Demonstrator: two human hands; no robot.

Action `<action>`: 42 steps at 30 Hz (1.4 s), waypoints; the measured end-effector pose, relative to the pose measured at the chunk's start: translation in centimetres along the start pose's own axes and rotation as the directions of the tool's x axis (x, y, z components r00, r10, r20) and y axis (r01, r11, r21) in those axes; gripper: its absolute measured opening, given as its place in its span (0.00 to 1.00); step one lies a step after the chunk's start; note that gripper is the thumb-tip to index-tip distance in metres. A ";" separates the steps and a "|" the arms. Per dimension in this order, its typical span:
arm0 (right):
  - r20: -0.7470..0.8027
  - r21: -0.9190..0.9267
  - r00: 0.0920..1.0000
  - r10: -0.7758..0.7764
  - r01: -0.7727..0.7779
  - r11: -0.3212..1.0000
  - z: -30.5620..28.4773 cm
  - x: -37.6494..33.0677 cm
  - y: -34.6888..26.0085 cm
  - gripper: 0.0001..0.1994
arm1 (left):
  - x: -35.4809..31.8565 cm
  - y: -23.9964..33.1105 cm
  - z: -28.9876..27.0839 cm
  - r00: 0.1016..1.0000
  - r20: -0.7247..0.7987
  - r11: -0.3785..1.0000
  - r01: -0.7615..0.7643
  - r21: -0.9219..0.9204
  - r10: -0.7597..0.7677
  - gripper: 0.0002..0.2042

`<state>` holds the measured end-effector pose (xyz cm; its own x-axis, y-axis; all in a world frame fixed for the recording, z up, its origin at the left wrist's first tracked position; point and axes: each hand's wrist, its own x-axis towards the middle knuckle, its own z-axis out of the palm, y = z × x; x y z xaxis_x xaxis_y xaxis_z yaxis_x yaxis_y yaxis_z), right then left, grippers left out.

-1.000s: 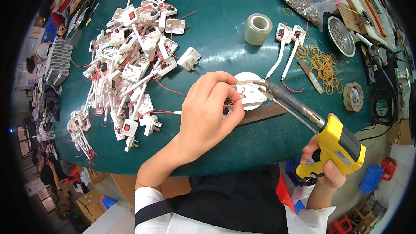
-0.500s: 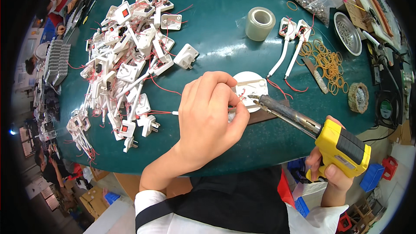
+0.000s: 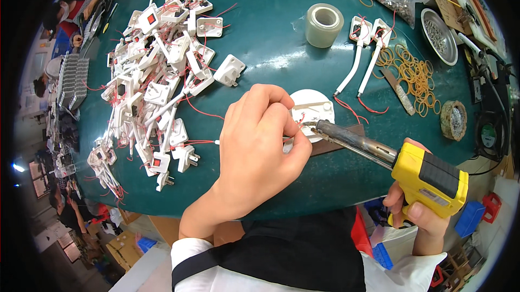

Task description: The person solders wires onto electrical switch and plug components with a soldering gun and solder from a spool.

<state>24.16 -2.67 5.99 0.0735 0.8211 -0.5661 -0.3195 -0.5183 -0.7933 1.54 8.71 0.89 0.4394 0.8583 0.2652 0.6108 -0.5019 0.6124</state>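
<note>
My left hand (image 3: 257, 143) is closed in a pinch at a thin red wire (image 3: 301, 120), over a round white plastic piece (image 3: 311, 99). Its fingers hide the left part of that piece. In my right hand (image 3: 425, 217) is a yellow and black soldering gun (image 3: 430, 181), gripped by its handle with fingers around the trigger area. The gun's long metal barrel slants left, and its tip reaches the white piece beside my left fingertips. Whether the tip touches the wire is too small to tell. A flat brown strip (image 3: 340, 141) lies partly beneath the white piece.
A heap of white plugs and switch housings (image 3: 157, 75) with red wires fills the left. A tape roll (image 3: 324, 24), two white corded pieces (image 3: 360, 59), rubber bands (image 3: 414, 78), a metal dish (image 3: 439, 37) and a small round container (image 3: 453, 120) lie at the right.
The soldering gun's tip has shifted slightly left and down, closer to my left fingertips. The gun's body has moved a little right and down. My left hand keeps its pinch.
</note>
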 end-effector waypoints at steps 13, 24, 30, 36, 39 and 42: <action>-0.044 0.059 0.999 0.009 -0.007 0.998 -0.5 0.0 -0.3 0.42 | 0.6 0.7 -0.1 0.999 0.047 0.997 -0.001 0.075 -0.002 0.08; 0.013 0.082 0.988 0.154 -0.155 0.985 -0.8 0.0 -1.4 0.37 | 0.8 1.1 0.0 0.998 0.063 0.993 0.018 0.114 -0.025 0.08; 0.018 0.054 0.998 0.067 -0.068 0.996 -0.8 0.5 -0.8 0.32 | 0.7 0.6 0.2 0.999 0.030 0.990 -0.045 0.134 0.041 0.09; 0.008 0.174 0.992 0.123 -0.122 0.977 -1.1 0.3 -1.1 0.26 | 1.0 1.0 0.4 0.997 0.020 0.985 -0.079 0.151 0.077 0.09; 0.014 0.204 0.988 0.155 -0.155 0.967 -0.9 0.3 -1.1 0.27 | 0.9 1.0 0.3 0.997 0.031 0.984 -0.072 0.164 0.068 0.09; 0.013 0.204 0.984 0.180 -0.178 0.963 -0.7 0.3 -1.2 0.27 | 0.8 0.8 0.3 0.997 0.043 0.982 -0.070 0.174 0.063 0.09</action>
<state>25.25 -1.92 6.64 0.0029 0.7177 -0.6964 -0.5138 -0.5964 -0.6168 2.61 8.96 1.41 0.5050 0.8195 0.2709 0.6840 -0.5714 0.4534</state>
